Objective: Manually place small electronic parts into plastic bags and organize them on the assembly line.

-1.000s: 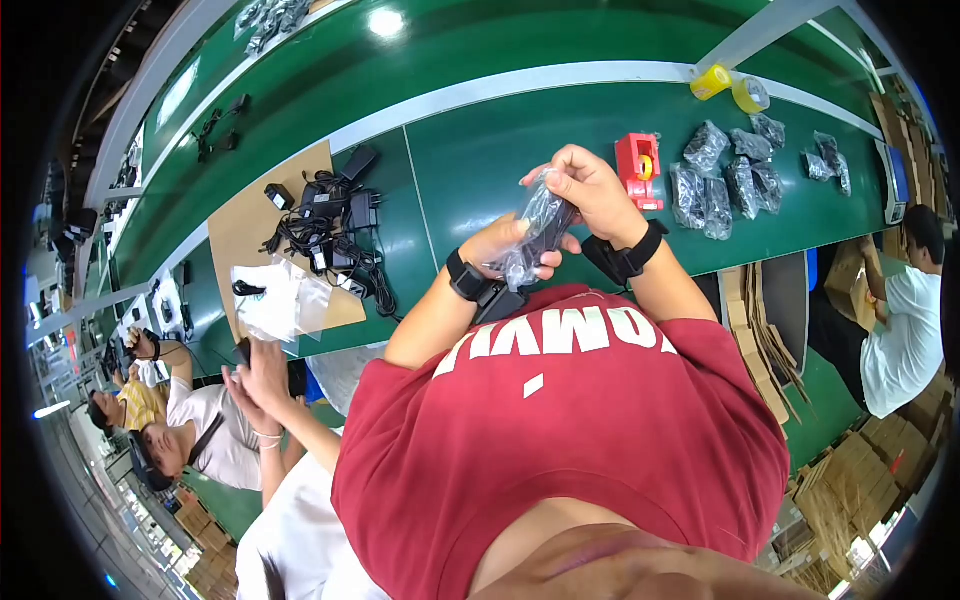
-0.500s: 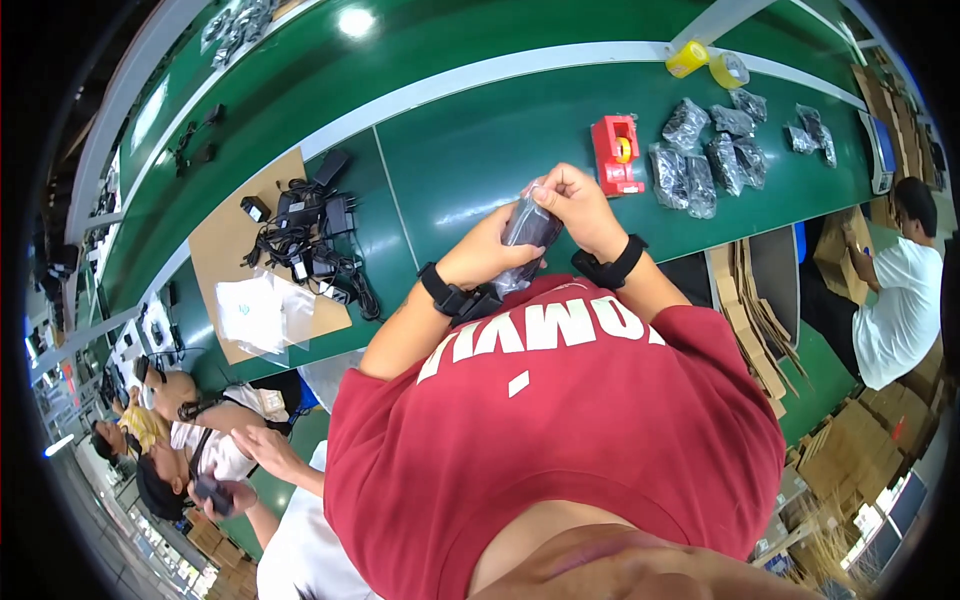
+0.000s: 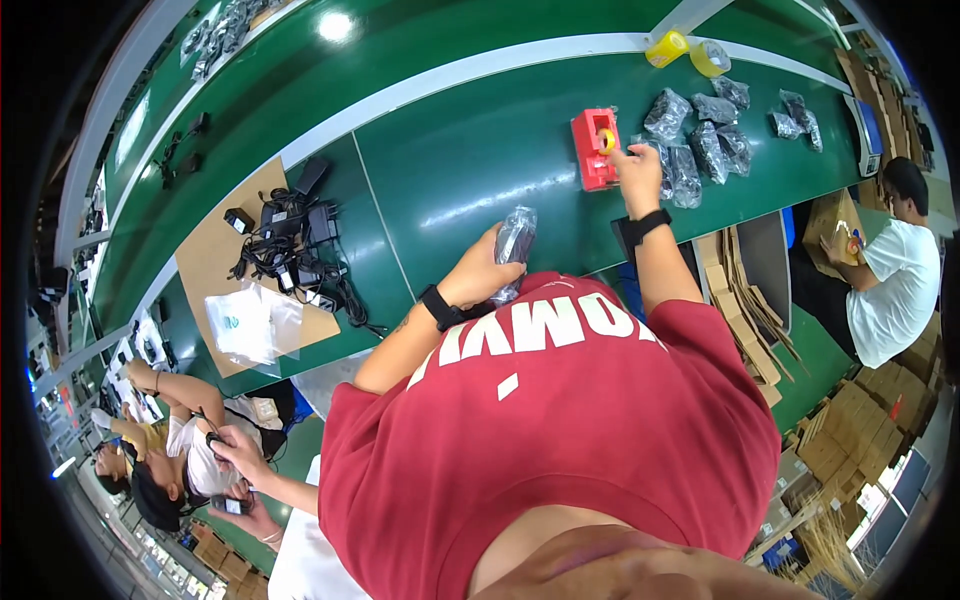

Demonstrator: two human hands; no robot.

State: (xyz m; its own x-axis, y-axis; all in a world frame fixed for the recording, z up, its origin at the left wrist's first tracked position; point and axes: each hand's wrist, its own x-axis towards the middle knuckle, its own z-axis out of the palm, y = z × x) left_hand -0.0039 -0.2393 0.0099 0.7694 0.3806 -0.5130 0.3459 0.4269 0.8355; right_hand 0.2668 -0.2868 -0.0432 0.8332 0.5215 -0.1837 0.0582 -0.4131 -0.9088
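My left hand (image 3: 484,268) grips a dark, block-shaped adapter wrapped in clear plastic (image 3: 516,240), held upright just in front of my chest at the table's near edge. Out to the right, my right hand (image 3: 640,178) reaches the near right side of a red tape dispenser (image 3: 590,160). Its fingers are drawn together beside the yellow-cored tape roll (image 3: 606,141); whatever lies between the fingertips is too small to make out. Several plastic-wrapped dark bundles (image 3: 708,150) lie just right of that hand, partly behind it.
On the left, a cardboard sheet (image 3: 205,270) bears tangled black adapters and cables (image 3: 290,235) and clear plastic bags (image 3: 245,322). Tape rolls (image 3: 711,58) stand at the far right. Seated co-workers are at left and right (image 3: 893,290). Flattened cartons (image 3: 735,310) stand beside the table.
My right hand has let go of the wrapped adapter and moved right to the tape dispenser. My left hand keeps hold of the adapter alone. The whole view has shifted slightly.
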